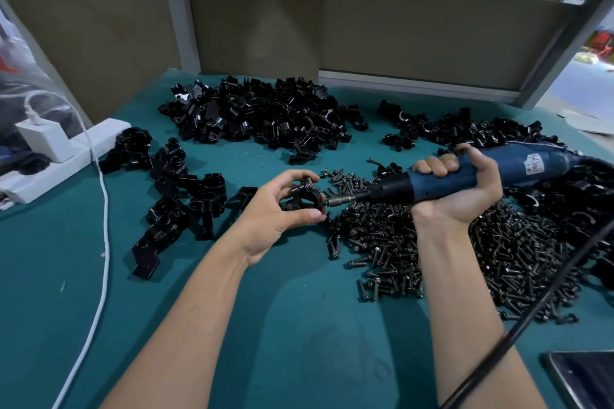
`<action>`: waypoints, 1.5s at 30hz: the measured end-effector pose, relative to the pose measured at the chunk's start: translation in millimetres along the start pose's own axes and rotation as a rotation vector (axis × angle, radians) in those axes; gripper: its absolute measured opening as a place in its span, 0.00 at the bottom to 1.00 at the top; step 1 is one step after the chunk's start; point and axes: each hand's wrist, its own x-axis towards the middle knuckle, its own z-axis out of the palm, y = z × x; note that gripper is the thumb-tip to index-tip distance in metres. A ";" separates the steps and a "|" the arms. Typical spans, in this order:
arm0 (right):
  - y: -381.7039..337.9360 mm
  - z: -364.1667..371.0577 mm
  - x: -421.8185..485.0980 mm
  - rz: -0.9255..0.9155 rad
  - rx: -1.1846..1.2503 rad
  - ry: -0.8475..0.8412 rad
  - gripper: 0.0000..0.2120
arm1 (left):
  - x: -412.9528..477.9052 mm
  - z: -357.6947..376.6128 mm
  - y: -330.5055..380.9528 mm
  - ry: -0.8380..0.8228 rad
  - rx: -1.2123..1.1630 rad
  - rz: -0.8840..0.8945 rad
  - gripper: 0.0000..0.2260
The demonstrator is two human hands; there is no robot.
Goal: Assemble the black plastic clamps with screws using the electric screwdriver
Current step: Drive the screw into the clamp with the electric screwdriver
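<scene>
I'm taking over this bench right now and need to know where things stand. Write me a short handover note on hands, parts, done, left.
Left hand grips one black clamp above the mat. Right hand grips the electric screwdriver, bit at the clamp's right side.
Screw pile lies under the right hand; loose clamp parts are heaped at the back and far right.
Done: a group of clamps at left looks assembled.
Left: finish this clamp's screw, then work through the heaps.

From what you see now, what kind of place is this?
Probably a factory assembly bench: heaps of black clamps and screws lie on the table, and the right hand grips a screwdriver against a clamp that the left hand holds.
</scene>
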 end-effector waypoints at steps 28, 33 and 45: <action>1.0 4.5 -6.2 0.018 0.013 0.004 0.03 | -4.1 1.5 5.5 0.013 0.049 0.017 0.24; 1.6 4.5 -5.5 0.018 0.011 0.015 0.08 | -4.0 1.6 4.7 0.006 0.049 0.018 0.23; 2.3 5.7 -7.1 0.020 0.020 0.026 0.05 | -1.9 -1.4 0.9 -0.024 -0.014 0.036 0.23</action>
